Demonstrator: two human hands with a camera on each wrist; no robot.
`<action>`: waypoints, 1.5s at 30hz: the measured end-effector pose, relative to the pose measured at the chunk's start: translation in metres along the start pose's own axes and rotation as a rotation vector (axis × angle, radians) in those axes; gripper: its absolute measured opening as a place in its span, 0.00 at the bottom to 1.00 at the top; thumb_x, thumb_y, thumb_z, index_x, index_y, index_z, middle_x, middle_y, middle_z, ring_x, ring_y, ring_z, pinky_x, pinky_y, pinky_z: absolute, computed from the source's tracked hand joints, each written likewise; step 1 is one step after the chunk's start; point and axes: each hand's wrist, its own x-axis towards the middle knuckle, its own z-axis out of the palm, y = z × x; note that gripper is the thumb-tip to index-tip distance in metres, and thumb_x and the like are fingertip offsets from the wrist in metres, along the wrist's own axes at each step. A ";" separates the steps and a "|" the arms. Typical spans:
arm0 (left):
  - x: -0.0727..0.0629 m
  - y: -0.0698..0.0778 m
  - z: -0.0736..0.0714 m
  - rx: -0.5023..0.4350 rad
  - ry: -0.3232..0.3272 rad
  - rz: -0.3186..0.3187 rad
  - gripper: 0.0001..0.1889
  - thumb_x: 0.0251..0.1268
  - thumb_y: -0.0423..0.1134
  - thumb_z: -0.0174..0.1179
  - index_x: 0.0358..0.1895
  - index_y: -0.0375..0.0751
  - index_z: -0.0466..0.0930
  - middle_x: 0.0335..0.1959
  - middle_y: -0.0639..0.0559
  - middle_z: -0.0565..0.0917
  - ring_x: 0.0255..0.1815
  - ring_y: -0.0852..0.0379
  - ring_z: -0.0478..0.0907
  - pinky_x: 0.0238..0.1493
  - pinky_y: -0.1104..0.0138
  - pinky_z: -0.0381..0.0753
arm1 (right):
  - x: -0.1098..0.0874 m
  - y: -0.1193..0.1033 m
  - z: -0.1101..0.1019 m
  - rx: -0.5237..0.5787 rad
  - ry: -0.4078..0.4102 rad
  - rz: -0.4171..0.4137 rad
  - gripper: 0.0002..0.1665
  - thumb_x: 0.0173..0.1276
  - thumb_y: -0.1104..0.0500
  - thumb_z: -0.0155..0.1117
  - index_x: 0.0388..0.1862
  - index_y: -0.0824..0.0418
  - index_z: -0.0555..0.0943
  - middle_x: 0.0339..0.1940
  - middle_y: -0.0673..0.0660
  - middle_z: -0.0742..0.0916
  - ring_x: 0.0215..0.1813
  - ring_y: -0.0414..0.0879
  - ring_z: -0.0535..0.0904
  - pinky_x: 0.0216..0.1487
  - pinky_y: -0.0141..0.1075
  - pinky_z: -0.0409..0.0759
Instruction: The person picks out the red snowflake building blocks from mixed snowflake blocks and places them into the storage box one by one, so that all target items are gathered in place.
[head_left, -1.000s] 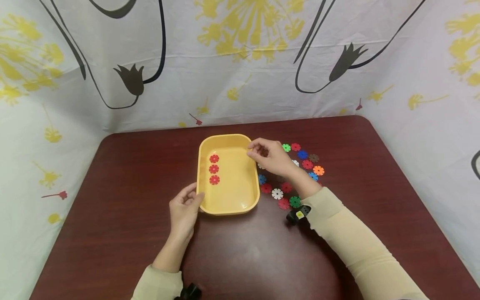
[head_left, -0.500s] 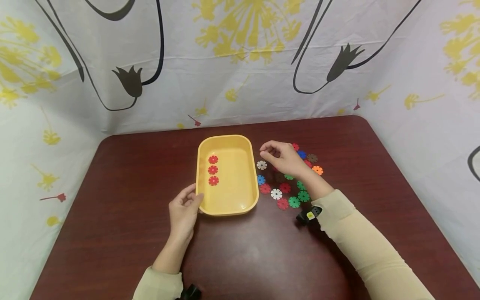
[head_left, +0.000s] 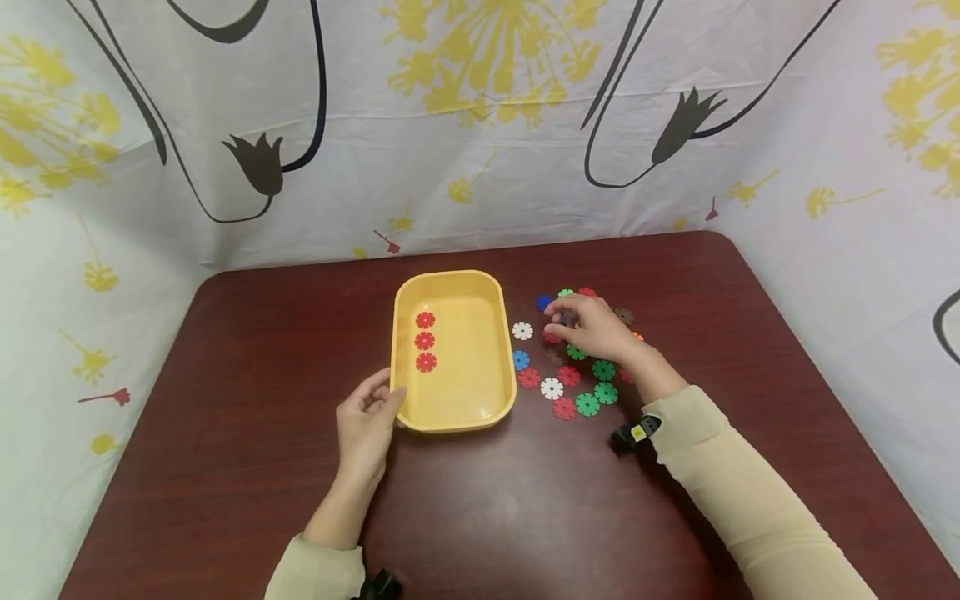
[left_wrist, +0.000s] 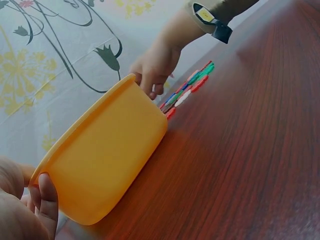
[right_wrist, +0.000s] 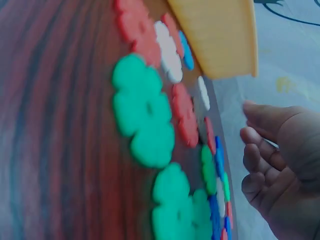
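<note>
A yellow plastic tray (head_left: 468, 392) lies on the table with a column of three red snowflake discs (head_left: 424, 341) inside, near its left wall. My left hand (head_left: 366, 421) grips the tray's near left corner, thumb over the rim. In the left wrist view, fingers (left_wrist: 48, 200) show against the tray's outer wall. My right hand (head_left: 596, 327) hovers over the loose discs right of the tray, fingers loosely bent, partly covering several. No disc shows between its fingers in the right wrist view, where the hand (right_wrist: 295, 165) is apart from the green discs (right_wrist: 142, 110).
Loose snowflake discs spread right of the tray: a white disc (head_left: 522, 331), a light blue disc (head_left: 521, 360), a dark blue disc (head_left: 544, 303) and several red and green ones. The brown table (head_left: 262, 358) meets a patterned cloth (head_left: 480, 192) at its back edge.
My right hand has moved from the tray's right rim rightward and toward me, over the discs. The dark blue disc beside its fingers now shows. My left hand stays on the tray.
</note>
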 end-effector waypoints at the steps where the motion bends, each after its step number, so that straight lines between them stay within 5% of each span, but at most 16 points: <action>1: 0.000 0.000 0.000 0.001 0.000 0.000 0.19 0.65 0.27 0.65 0.59 0.33 0.81 0.32 0.48 0.75 0.24 0.62 0.74 0.21 0.73 0.82 | 0.000 0.002 0.000 -0.017 -0.013 -0.005 0.14 0.70 0.59 0.70 0.51 0.65 0.84 0.37 0.53 0.83 0.31 0.46 0.75 0.31 0.38 0.77; 11: 0.001 -0.002 0.000 0.004 -0.009 -0.002 0.19 0.65 0.27 0.65 0.59 0.34 0.81 0.33 0.47 0.75 0.25 0.62 0.74 0.22 0.73 0.81 | 0.001 0.015 0.000 -0.103 -0.091 -0.025 0.11 0.70 0.62 0.70 0.49 0.64 0.84 0.37 0.54 0.83 0.30 0.45 0.72 0.35 0.39 0.77; 20: 0.001 -0.002 0.000 -0.004 -0.001 0.009 0.19 0.65 0.27 0.65 0.59 0.32 0.81 0.32 0.47 0.75 0.24 0.63 0.74 0.21 0.73 0.81 | 0.005 0.017 0.002 -0.134 -0.099 -0.059 0.06 0.69 0.59 0.71 0.39 0.61 0.84 0.26 0.51 0.80 0.25 0.44 0.69 0.30 0.38 0.72; 29: 0.000 -0.002 0.000 -0.013 -0.001 0.012 0.19 0.65 0.27 0.65 0.59 0.33 0.81 0.32 0.48 0.75 0.23 0.63 0.73 0.20 0.74 0.80 | 0.010 0.015 0.002 -0.108 -0.140 0.066 0.16 0.65 0.56 0.75 0.45 0.63 0.81 0.20 0.53 0.75 0.23 0.45 0.66 0.29 0.38 0.69; 36: 0.001 -0.003 0.001 -0.015 -0.006 0.005 0.19 0.65 0.26 0.65 0.59 0.33 0.81 0.32 0.48 0.75 0.23 0.63 0.73 0.20 0.74 0.80 | 0.011 0.013 0.003 -0.112 -0.105 0.035 0.17 0.61 0.59 0.77 0.41 0.61 0.77 0.37 0.56 0.81 0.39 0.50 0.74 0.39 0.41 0.76; 45: 0.001 0.001 0.000 -0.011 -0.012 0.006 0.19 0.65 0.26 0.65 0.60 0.31 0.80 0.32 0.48 0.75 0.23 0.63 0.73 0.21 0.74 0.80 | 0.012 0.011 0.004 -0.112 -0.146 0.018 0.21 0.69 0.58 0.72 0.56 0.64 0.77 0.40 0.58 0.85 0.25 0.43 0.74 0.36 0.38 0.81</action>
